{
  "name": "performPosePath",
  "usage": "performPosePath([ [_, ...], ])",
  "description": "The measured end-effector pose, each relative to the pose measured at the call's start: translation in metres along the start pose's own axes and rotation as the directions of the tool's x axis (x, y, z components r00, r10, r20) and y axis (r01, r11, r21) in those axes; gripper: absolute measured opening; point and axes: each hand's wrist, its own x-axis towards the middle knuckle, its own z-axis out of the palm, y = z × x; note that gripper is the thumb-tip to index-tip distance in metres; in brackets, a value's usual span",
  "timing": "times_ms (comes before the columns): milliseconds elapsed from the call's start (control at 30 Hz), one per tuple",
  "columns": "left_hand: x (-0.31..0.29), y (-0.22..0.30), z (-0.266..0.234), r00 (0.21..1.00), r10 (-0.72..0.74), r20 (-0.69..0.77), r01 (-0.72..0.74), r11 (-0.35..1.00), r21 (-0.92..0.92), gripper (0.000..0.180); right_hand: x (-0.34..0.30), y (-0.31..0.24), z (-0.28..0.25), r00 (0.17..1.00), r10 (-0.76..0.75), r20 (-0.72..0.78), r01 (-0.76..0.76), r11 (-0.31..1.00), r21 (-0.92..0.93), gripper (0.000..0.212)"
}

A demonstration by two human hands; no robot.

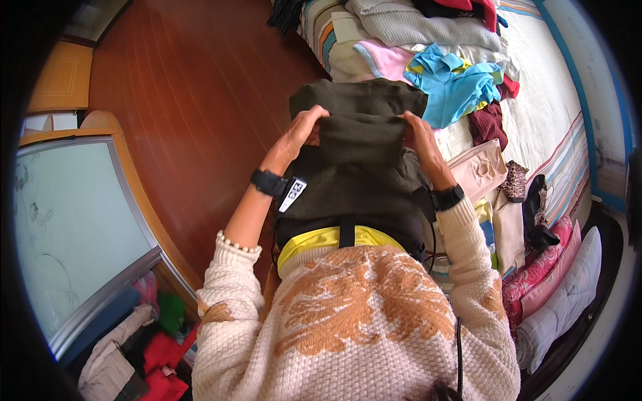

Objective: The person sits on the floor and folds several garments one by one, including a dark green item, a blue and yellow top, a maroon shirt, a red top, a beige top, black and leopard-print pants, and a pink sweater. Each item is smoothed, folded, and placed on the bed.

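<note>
A dark olive garment [361,137] lies across my lap with its upper part folded over into a flap. My left hand [302,134] grips the flap's left edge, thumb on top and fingers curled behind the cloth. At the flap's right edge, my right hand [421,142] pinches the fabric, its fingertips partly hidden behind it. The garment's far end spreads beyond my hands toward the bed's edge. What kind of garment it is, I cannot tell.
On the bed [542,100] to the right lie a turquoise and yellow garment [455,83], a grey knit [428,30] and a beige piece [480,168]. Rolled fabrics [562,301] sit nearer me. Left are the wooden floor [194,87], a glass-fronted cabinet [80,220] and piled clothes [160,361].
</note>
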Motion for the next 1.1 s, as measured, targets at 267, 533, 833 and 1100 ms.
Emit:
performPosePath([
  [267, -0.023, -0.014, 0.013, 0.947, -0.310, -0.086, 0.320, 0.937, 0.140, 0.058, -0.013, 0.023, 0.000, 0.950, -0.303, 0.073, 0.273, 0.697, -0.664, 0.043],
  [533, -0.033, -0.013, 0.041, 0.980, -0.089, -0.179, 0.136, 0.954, 0.269, 0.049, -0.015, 0.026, 0.018, 0.845, -0.535, 0.007, 0.420, 0.655, -0.629, 0.028],
  [833, -0.028, -0.030, 0.011, 0.955, -0.012, -0.295, 0.035, 0.997, 0.076, 0.037, -0.015, 0.041, 0.007, 0.808, -0.574, -0.134, 0.359, 0.659, -0.661, 0.016],
  [1100, -0.025, -0.031, 0.004, 0.958, -0.220, -0.185, 0.278, 0.876, 0.394, 0.029, -0.013, 0.018, 0.002, 0.814, -0.580, -0.027, 0.349, 0.526, -0.776, 0.023],
])
